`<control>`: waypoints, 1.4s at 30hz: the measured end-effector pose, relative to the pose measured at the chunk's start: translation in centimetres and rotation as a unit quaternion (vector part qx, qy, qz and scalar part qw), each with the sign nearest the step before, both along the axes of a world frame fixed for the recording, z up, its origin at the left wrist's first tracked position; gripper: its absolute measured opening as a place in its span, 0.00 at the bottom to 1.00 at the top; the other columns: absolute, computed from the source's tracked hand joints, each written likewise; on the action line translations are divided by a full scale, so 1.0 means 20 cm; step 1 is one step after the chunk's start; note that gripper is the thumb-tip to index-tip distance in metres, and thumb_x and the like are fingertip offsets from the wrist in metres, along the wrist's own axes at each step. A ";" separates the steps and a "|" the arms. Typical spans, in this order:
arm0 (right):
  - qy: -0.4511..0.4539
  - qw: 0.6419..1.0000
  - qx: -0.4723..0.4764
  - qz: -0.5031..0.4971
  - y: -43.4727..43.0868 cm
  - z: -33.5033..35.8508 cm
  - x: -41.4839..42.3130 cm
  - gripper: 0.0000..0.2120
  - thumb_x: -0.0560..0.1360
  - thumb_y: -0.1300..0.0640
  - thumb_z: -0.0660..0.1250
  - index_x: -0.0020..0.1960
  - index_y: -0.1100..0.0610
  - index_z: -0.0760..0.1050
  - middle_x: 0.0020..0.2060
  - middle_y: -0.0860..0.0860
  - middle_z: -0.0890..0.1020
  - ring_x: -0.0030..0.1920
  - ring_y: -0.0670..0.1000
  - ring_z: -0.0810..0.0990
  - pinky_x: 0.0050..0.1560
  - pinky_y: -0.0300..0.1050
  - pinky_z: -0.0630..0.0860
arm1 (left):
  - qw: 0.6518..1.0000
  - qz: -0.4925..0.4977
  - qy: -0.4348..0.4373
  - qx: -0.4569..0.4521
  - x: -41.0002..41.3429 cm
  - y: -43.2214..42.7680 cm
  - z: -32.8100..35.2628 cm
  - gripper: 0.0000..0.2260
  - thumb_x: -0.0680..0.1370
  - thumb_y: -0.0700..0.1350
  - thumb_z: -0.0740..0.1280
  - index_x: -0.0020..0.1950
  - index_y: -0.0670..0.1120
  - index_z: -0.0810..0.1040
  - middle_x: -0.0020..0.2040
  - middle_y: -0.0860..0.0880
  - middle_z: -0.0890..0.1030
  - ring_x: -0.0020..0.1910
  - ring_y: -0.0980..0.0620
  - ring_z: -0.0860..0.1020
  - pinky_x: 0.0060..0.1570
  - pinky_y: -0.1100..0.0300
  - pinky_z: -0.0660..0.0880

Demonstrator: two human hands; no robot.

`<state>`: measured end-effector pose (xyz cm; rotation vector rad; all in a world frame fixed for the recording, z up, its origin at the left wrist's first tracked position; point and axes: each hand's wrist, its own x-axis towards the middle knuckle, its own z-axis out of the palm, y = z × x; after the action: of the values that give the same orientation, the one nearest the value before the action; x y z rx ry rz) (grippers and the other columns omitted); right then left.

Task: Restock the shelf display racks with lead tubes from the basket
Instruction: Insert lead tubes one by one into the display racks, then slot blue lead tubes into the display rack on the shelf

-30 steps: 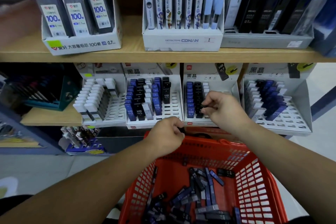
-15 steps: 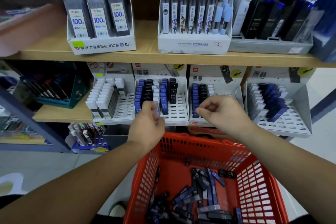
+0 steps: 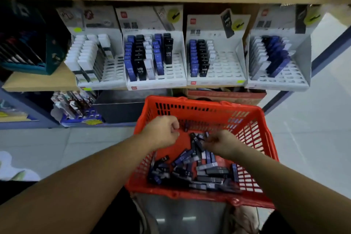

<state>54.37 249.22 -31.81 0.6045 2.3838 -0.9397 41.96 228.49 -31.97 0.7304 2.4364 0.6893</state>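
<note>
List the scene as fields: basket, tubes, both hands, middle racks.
basket: red, slotted walls, below the shelf
tubes: loose pile in the basket, blue, black and grey
left hand: above the basket, fingers curled, grip unclear
right hand: down at the pile, blurred, grip unclear
second rack: part filled, bare slots at right
third rack: three columns at left, the rest bare

Head view, looking down, close over basket (image 3: 252, 198).
</note>
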 end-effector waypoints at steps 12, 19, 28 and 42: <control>-0.006 0.951 -0.059 -0.303 0.13 -0.72 0.11 0.39 0.69 0.36 0.77 0.73 0.53 0.70 0.64 0.55 0.78 0.61 0.58 0.79 0.61 0.53 0.79 | 0.981 0.056 -0.140 -0.122 0.24 0.07 -0.70 0.18 0.80 0.50 0.70 0.68 0.46 0.75 0.58 0.44 0.81 0.53 0.44 0.80 0.52 0.50 0.80; -0.116 0.960 0.072 -0.243 0.14 -1.00 -0.11 0.69 0.60 0.23 0.75 0.84 0.51 0.40 0.81 0.59 0.51 0.80 0.63 0.52 0.78 0.62 0.57 | 0.976 0.092 -0.159 -0.118 0.23 0.06 -0.82 0.16 0.80 0.48 0.71 0.66 0.48 0.77 0.60 0.47 0.81 0.49 0.46 0.82 0.49 0.51 0.81; -0.043 0.961 0.082 -0.260 -0.06 -1.11 -0.19 0.53 0.56 0.31 0.82 0.69 0.52 0.60 0.65 0.55 0.69 0.68 0.60 0.69 0.72 0.57 0.68 | 0.972 0.099 -0.177 -0.122 0.23 0.08 -0.80 0.11 0.80 0.50 0.69 0.61 0.51 0.76 0.54 0.49 0.81 0.50 0.48 0.80 0.50 0.54 0.80; -0.040 0.960 -0.101 -0.258 0.04 -1.05 -0.19 0.11 0.76 0.64 0.74 0.50 0.54 0.72 0.42 0.47 0.79 0.38 0.44 0.76 0.30 0.34 0.70 | 0.962 0.104 -0.208 -0.141 0.23 0.02 -0.83 0.07 0.80 0.49 0.70 0.55 0.50 0.76 0.53 0.49 0.81 0.50 0.49 0.81 0.47 0.58 0.77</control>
<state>50.63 249.97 -52.90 1.1905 2.0535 -1.3241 46.60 228.81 -48.58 0.1904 2.1686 0.4948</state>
